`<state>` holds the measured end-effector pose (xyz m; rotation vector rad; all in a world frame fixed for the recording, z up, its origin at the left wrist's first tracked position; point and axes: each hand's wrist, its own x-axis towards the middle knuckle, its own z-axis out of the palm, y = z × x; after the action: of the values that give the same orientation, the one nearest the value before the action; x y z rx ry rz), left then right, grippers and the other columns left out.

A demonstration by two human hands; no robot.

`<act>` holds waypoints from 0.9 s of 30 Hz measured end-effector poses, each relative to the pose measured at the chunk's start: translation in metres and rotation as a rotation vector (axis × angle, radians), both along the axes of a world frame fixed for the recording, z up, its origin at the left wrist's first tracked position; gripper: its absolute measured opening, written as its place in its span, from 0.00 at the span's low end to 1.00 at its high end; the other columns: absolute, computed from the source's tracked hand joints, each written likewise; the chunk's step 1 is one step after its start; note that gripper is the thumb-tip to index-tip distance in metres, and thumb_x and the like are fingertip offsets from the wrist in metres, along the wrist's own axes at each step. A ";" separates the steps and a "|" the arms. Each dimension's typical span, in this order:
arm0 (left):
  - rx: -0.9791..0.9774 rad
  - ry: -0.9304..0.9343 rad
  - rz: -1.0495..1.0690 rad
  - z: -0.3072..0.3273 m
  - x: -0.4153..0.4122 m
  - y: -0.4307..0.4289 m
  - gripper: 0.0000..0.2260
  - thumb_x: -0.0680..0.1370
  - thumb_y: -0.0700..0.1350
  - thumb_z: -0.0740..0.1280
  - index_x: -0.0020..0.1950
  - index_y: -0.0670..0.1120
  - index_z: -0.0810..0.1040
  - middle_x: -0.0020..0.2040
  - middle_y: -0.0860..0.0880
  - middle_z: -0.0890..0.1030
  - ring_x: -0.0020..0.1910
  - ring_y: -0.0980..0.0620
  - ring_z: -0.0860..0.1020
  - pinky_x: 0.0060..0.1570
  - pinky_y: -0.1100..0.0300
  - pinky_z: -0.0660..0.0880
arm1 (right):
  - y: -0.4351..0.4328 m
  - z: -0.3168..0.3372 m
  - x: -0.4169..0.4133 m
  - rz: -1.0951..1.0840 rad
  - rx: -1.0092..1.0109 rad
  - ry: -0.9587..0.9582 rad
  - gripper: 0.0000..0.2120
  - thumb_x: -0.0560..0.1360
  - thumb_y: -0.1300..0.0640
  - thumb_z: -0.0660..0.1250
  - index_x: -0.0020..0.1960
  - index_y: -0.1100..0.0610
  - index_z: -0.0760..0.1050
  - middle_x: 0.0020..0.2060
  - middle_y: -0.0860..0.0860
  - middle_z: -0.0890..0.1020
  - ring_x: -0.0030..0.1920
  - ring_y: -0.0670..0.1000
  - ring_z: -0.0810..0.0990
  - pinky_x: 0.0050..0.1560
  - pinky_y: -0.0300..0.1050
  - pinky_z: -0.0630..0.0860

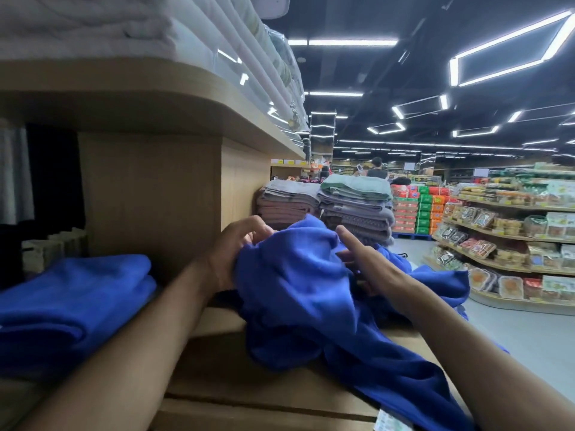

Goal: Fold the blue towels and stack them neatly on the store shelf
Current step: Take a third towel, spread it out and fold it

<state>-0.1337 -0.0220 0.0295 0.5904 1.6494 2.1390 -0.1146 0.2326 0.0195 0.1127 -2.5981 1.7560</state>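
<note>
A crumpled blue towel (298,284) is bunched up over the wooden shelf (255,390) in front of me, its lower part trailing to the right. My left hand (231,250) grips its left edge, fingers curled. My right hand (361,259) is on its right side, index finger stretched out and the other fingers tucked into the cloth. A stack of folded blue towels (71,300) lies on the shelf at the left. More loose blue cloth (441,284) lies behind my right forearm.
A wooden upright panel (149,194) and an upper shelf (140,88) with white folded linens stand close above. Stacks of grey and pink towels (326,206) sit beyond. At the right are an aisle floor, grocery shelves (513,237) and a person far off.
</note>
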 end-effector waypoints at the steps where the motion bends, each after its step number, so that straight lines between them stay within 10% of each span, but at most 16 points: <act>1: 0.038 0.013 0.021 -0.001 0.001 0.002 0.13 0.58 0.49 0.76 0.27 0.46 0.74 0.25 0.49 0.71 0.24 0.51 0.69 0.28 0.63 0.69 | 0.000 0.000 0.002 0.016 -0.055 -0.053 0.33 0.68 0.20 0.59 0.45 0.48 0.86 0.35 0.47 0.83 0.33 0.48 0.78 0.37 0.44 0.71; 3: 0.037 0.028 -0.087 -0.002 0.001 0.008 0.16 0.67 0.54 0.75 0.30 0.45 0.74 0.27 0.49 0.73 0.25 0.51 0.70 0.29 0.61 0.71 | -0.003 -0.003 0.004 0.116 -0.190 -0.088 0.26 0.69 0.27 0.68 0.49 0.49 0.83 0.39 0.50 0.81 0.37 0.50 0.77 0.40 0.42 0.73; 6: -0.146 0.108 -0.082 -0.005 0.002 0.018 0.17 0.76 0.58 0.71 0.50 0.44 0.83 0.50 0.43 0.83 0.48 0.45 0.80 0.55 0.50 0.78 | -0.009 -0.005 0.004 0.205 -0.249 0.189 0.12 0.78 0.49 0.71 0.57 0.56 0.80 0.37 0.52 0.77 0.32 0.47 0.72 0.30 0.37 0.67; 9: -0.339 0.317 0.203 -0.005 0.003 0.025 0.23 0.67 0.64 0.76 0.54 0.50 0.82 0.48 0.48 0.84 0.44 0.51 0.81 0.41 0.59 0.77 | -0.015 -0.003 0.006 0.119 -0.235 0.516 0.04 0.79 0.62 0.70 0.52 0.56 0.81 0.38 0.50 0.82 0.32 0.44 0.75 0.28 0.35 0.69; 13: -0.368 0.304 0.066 0.001 0.009 0.016 0.18 0.70 0.56 0.77 0.57 0.51 0.84 0.58 0.43 0.84 0.56 0.45 0.83 0.57 0.50 0.80 | -0.013 0.006 0.008 0.231 -0.511 0.474 0.13 0.75 0.46 0.72 0.44 0.56 0.77 0.37 0.55 0.73 0.36 0.47 0.71 0.34 0.40 0.68; 15: -0.202 0.196 0.055 0.003 0.011 0.010 0.15 0.67 0.52 0.77 0.50 0.47 0.87 0.52 0.41 0.86 0.48 0.44 0.85 0.46 0.54 0.83 | -0.004 0.015 0.008 0.269 -0.783 0.320 0.14 0.76 0.41 0.69 0.44 0.53 0.79 0.38 0.51 0.76 0.32 0.46 0.71 0.33 0.40 0.68; 19: 0.184 0.136 0.095 0.006 0.012 0.008 0.11 0.66 0.52 0.73 0.41 0.45 0.87 0.38 0.45 0.85 0.35 0.49 0.83 0.35 0.63 0.78 | -0.002 0.010 0.001 0.017 -0.322 0.251 0.16 0.78 0.50 0.70 0.64 0.51 0.76 0.43 0.48 0.81 0.27 0.45 0.75 0.25 0.37 0.69; 22: 0.197 0.214 0.153 0.008 0.012 0.009 0.07 0.68 0.50 0.72 0.38 0.47 0.86 0.36 0.46 0.83 0.34 0.52 0.82 0.35 0.64 0.78 | -0.005 0.006 0.005 0.255 -0.320 0.128 0.22 0.70 0.39 0.74 0.60 0.47 0.77 0.42 0.51 0.78 0.29 0.47 0.73 0.28 0.39 0.63; 27: 0.135 0.264 0.062 0.007 0.012 0.003 0.16 0.70 0.42 0.69 0.57 0.43 0.83 0.47 0.41 0.83 0.47 0.46 0.82 0.46 0.56 0.80 | -0.011 0.001 0.008 0.320 -0.316 0.266 0.14 0.74 0.51 0.76 0.56 0.56 0.82 0.44 0.59 0.77 0.40 0.55 0.72 0.36 0.45 0.65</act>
<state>-0.1219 -0.0190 0.0368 0.9080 1.6823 2.3124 -0.1065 0.2214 0.0200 0.7372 -2.1815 2.0550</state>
